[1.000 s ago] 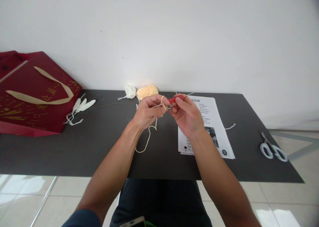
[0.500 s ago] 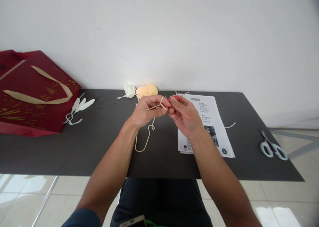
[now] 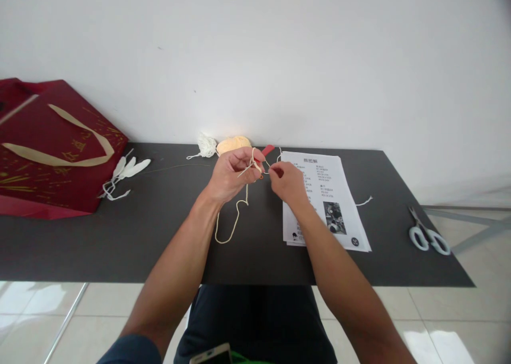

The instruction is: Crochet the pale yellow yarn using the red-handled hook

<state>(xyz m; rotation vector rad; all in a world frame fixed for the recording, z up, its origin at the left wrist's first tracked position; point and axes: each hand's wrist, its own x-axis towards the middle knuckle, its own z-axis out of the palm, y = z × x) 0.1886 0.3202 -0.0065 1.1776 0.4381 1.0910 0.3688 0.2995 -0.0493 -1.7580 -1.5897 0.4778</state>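
Observation:
My left hand (image 3: 231, 176) is raised over the black table (image 3: 120, 236), fingers curled, with cream yarn (image 3: 235, 220) looped round a finger and hanging down to the table. A red-handled crochet hook (image 3: 267, 150) pokes up at its fingertips; whose fingers hold it I cannot tell. My right hand (image 3: 286, 184) is just to the right, its fingertips pinched on a thin strand of the yarn close to the hook. A peach yarn ball (image 3: 235, 143) lies behind the hands by the wall.
A printed instruction sheet (image 3: 327, 199) lies under my right forearm. White-handled scissors (image 3: 427, 236) rest at the right table edge. A red gift bag (image 3: 51, 151) and white feather-like pieces (image 3: 130, 170) sit at left. A white yarn tuft (image 3: 206, 145) lies beside the ball.
My right hand slid off the red hook handle and dropped slightly, now pinching the yarn strand. The hook tilted upward beside my left fingers. The view shifted a little.

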